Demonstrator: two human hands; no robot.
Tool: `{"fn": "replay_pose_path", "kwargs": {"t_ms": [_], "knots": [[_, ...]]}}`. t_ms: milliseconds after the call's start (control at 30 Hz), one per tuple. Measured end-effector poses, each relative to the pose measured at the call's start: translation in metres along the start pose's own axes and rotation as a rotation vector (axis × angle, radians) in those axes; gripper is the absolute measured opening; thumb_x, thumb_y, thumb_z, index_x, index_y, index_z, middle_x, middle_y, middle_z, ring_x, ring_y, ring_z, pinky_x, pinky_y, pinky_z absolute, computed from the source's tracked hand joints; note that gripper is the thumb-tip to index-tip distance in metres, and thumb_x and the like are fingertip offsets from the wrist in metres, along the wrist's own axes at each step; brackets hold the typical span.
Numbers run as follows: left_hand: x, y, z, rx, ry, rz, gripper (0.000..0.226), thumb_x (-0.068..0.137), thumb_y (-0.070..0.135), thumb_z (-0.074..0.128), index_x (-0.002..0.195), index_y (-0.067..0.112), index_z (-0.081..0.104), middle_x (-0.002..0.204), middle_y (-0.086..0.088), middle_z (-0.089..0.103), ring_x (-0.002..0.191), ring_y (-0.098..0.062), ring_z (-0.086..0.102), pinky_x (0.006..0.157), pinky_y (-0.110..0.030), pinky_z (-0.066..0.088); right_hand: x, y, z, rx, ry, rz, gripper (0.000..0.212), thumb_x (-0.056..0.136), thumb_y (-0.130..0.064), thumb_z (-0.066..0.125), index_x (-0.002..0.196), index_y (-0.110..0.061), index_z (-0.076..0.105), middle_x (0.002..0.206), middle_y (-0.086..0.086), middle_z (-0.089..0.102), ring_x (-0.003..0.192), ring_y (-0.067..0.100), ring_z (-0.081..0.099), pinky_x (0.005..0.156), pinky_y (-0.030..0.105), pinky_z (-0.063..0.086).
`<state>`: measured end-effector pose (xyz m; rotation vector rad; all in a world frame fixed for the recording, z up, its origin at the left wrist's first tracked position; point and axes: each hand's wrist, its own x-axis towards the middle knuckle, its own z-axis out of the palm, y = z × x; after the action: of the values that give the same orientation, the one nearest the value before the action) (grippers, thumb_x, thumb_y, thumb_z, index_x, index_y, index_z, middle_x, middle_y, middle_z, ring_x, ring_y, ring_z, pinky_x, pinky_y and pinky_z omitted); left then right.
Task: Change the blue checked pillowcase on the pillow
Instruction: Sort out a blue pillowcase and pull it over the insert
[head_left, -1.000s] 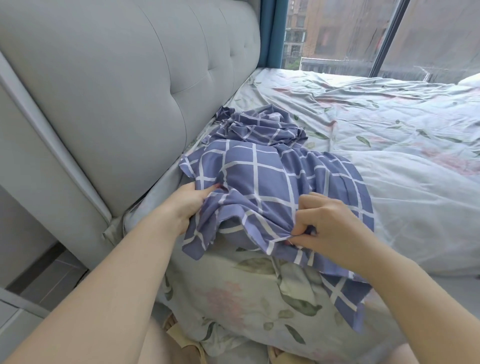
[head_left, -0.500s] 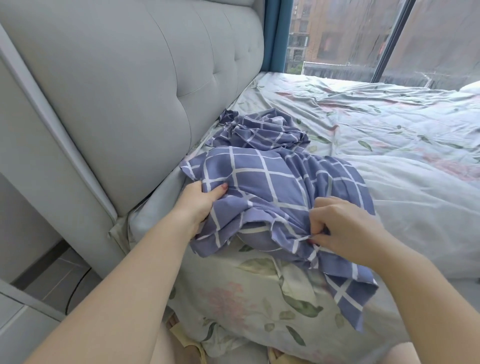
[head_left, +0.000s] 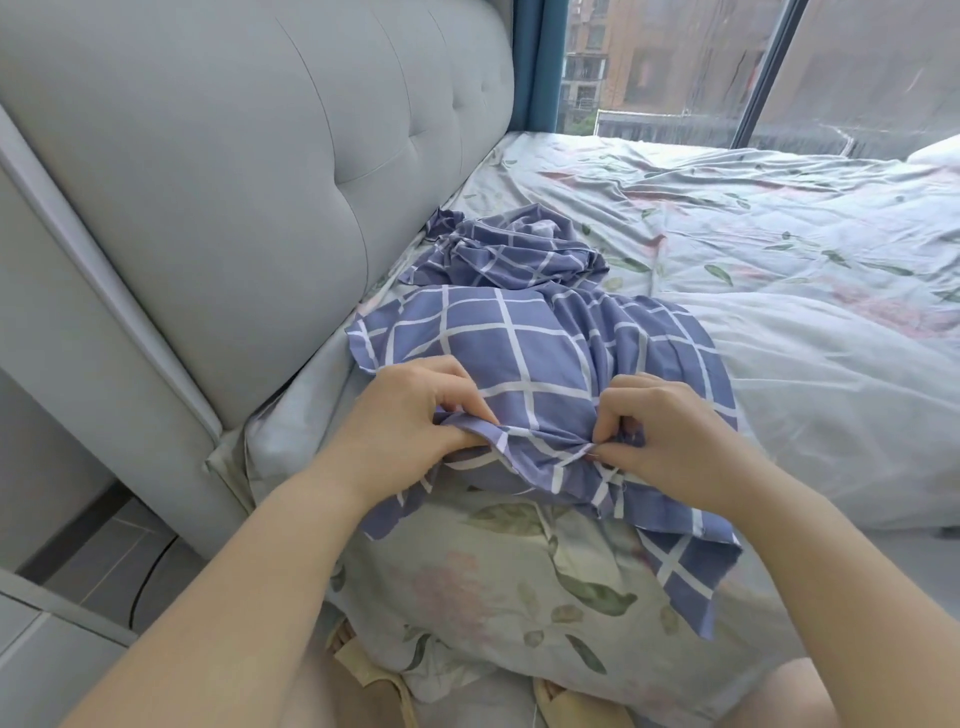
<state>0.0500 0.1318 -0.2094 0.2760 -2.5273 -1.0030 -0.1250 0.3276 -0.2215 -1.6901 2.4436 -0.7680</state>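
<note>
A blue checked pillowcase lies bunched over the near corner of the bed, close to the headboard. My left hand grips its gathered near edge on the left. On the right, my right hand pinches the same edge. A second crumpled blue checked cloth lies just behind it against the headboard. To the right lies a white pillow, partly under the checked fabric.
The grey padded headboard rises at the left. A floral sheet hangs over the bed's near edge, and a floral duvet covers the far side. Slippers show on the floor below. A window stands behind the bed.
My left hand has moved right along the pillowcase and now grips its gathered near edge. Both hands have drawn closer together, bunching the edge between them.
</note>
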Motion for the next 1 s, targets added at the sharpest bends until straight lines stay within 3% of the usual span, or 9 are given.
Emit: {"fn": "replay_pose_path", "kwargs": {"t_ms": [167,300,367,433,533,667,767,867,1000], "knots": [[0.002,0.006,0.004,0.017,-0.089,0.091,0.007,0.076,0.018,0.082,0.071,0.019,0.077,0.069,0.006,0.058,0.062,-0.008,0.05,0.058,-0.013,0.036,0.001,0.001,0.005,0.008,-0.025,0.014,0.023,0.076,-0.012,0.077,0.069,-0.023,0.059,0.075,-0.011,0.056,0.078,0.007,0.051,0.068,0.026,0.04],[0.003,0.02,0.026,0.082,-0.114,0.325,0.016,0.081,0.029,0.076,0.073,0.016,0.074,0.067,0.008,0.052,0.059,-0.004,0.044,0.062,-0.033,0.048,0.004,0.005,0.007,0.05,-0.013,0.029,0.02,0.078,-0.006,0.074,0.073,-0.016,0.058,0.074,-0.009,0.056,0.072,0.004,0.051,0.064,0.019,0.036],[0.005,0.025,0.04,0.052,-0.09,0.366,0.021,0.083,0.035,0.073,0.074,0.016,0.073,0.069,0.013,0.05,0.063,0.002,0.044,0.065,-0.035,0.05,0.003,0.009,0.002,0.111,-0.007,0.04,0.023,0.078,-0.002,0.073,0.073,-0.017,0.056,0.076,-0.01,0.057,0.071,0.004,0.053,0.063,0.015,0.039],[0.013,0.022,0.049,0.016,-0.022,0.292,0.022,0.08,0.038,0.074,0.073,0.017,0.074,0.069,0.016,0.053,0.067,0.002,0.047,0.064,-0.028,0.045,0.001,0.012,-0.002,0.165,-0.025,0.049,0.025,0.079,-0.003,0.074,0.073,-0.019,0.056,0.084,-0.01,0.064,0.077,0.004,0.059,0.071,0.019,0.046],[0.023,0.015,0.052,0.081,0.044,0.136,0.016,0.08,0.037,0.074,0.076,0.021,0.076,0.075,0.013,0.065,0.082,-0.007,0.058,0.075,-0.037,0.049,-0.004,0.017,-0.007,0.264,-0.073,0.067,0.026,0.083,-0.003,0.073,0.073,-0.02,0.056,0.094,-0.008,0.071,0.088,0.01,0.068,0.082,0.033,0.054],[0.017,0.027,0.033,-0.084,-0.12,0.023,0.019,0.083,0.04,0.073,0.099,0.032,0.076,0.102,0.019,0.071,0.106,0.002,0.058,0.09,-0.017,0.046,-0.003,0.022,-0.013,0.259,-0.005,0.092,0.027,0.084,-0.004,0.07,0.076,-0.025,0.054,0.082,-0.001,0.066,0.077,0.024,0.064,0.076,0.049,0.053],[0.017,0.018,0.019,-0.312,0.028,-0.059,0.027,0.096,0.043,0.053,0.104,0.026,0.073,0.102,0.014,0.073,0.081,0.002,0.063,0.08,-0.019,0.048,-0.001,0.017,-0.012,0.239,-0.047,0.08,0.027,0.082,-0.007,0.075,0.076,-0.024,0.054,0.073,-0.001,0.062,0.068,0.019,0.06,0.068,0.038,0.053],[0.023,0.002,0.016,-0.113,0.048,-0.051,0.023,0.091,0.018,0.068,0.108,0.033,0.07,0.104,0.016,0.067,0.062,-0.004,0.051,0.069,-0.011,0.043,-0.001,0.004,-0.004,0.162,-0.082,0.051,0.027,0.079,-0.003,0.075,0.076,-0.022,0.057,0.067,-0.007,0.059,0.059,0.006,0.052,0.059,0.015,0.042],[0.029,-0.007,0.029,0.037,-0.002,0.03,0.019,0.078,0.021,0.081,0.096,0.026,0.078,0.093,0.013,0.06,0.076,0.002,0.056,0.072,-0.012,0.04,0.001,-0.005,-0.001,0.184,-0.071,0.053,0.026,0.073,-0.005,0.079,0.08,-0.021,0.06,0.071,-0.005,0.062,0.061,0.005,0.051,0.058,0.013,0.041]]}}
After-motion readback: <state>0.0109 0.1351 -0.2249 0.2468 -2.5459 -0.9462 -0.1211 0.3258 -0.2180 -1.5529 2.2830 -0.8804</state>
